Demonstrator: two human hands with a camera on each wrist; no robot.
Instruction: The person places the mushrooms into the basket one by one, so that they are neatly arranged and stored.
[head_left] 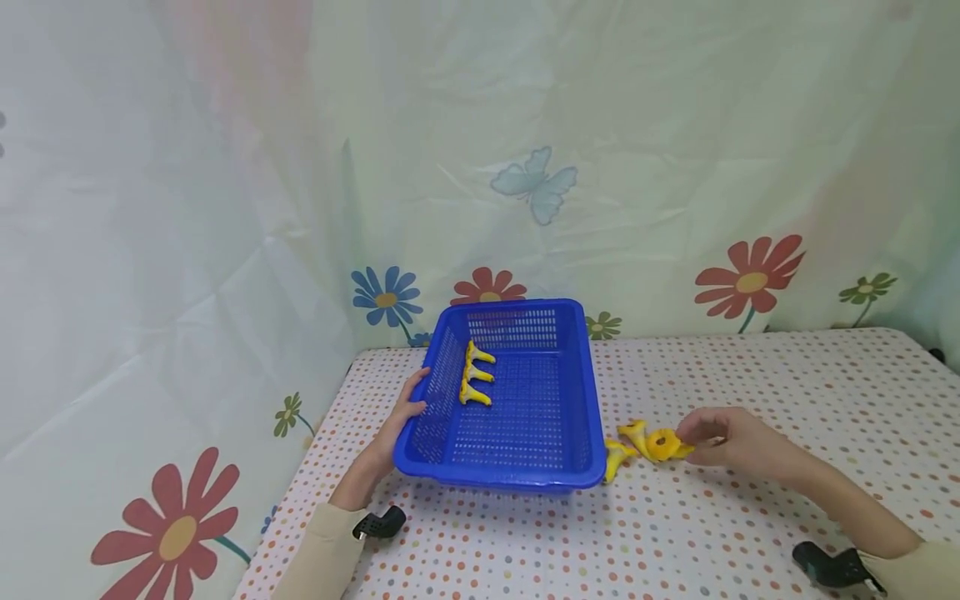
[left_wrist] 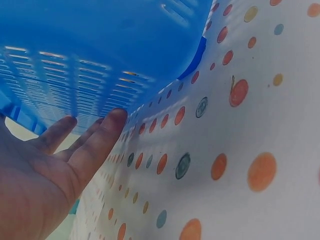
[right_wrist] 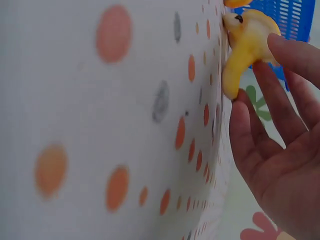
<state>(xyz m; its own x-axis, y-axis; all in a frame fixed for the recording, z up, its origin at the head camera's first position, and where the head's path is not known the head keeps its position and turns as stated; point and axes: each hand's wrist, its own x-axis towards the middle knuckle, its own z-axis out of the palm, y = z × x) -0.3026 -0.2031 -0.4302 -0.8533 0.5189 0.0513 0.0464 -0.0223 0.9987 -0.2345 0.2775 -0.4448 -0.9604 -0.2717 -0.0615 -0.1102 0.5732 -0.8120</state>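
Head: one blue rectangular basket (head_left: 510, 478) of perforated plastic; three yellow flared, stemmed pieces (head_left: 477, 375) along its left inner wall. One white dotted desk (head_left: 712, 533); further yellow pieces (head_left: 660, 451) on it, right of the basket, one partly covered by the rim.
Left wrist: left hand (left_wrist: 52, 172), fingers extended against the basket's outside; basket cropped.
Right wrist: right hand (right_wrist: 287, 160), fingers parted around one dark-spotted yellow piece (right_wrist: 246, 44); firm contact hard to make out.

Pale, creased sheeting (head_left: 637, 100) bounded the scene at far and left. Its print comprised a blue butterfly (head_left: 537, 185) at far centre and, lower, red, blue and green flowers (head_left: 751, 282). A white tabletop (head_left: 675, 554), dotted in several colours, extended near to far under soft light.
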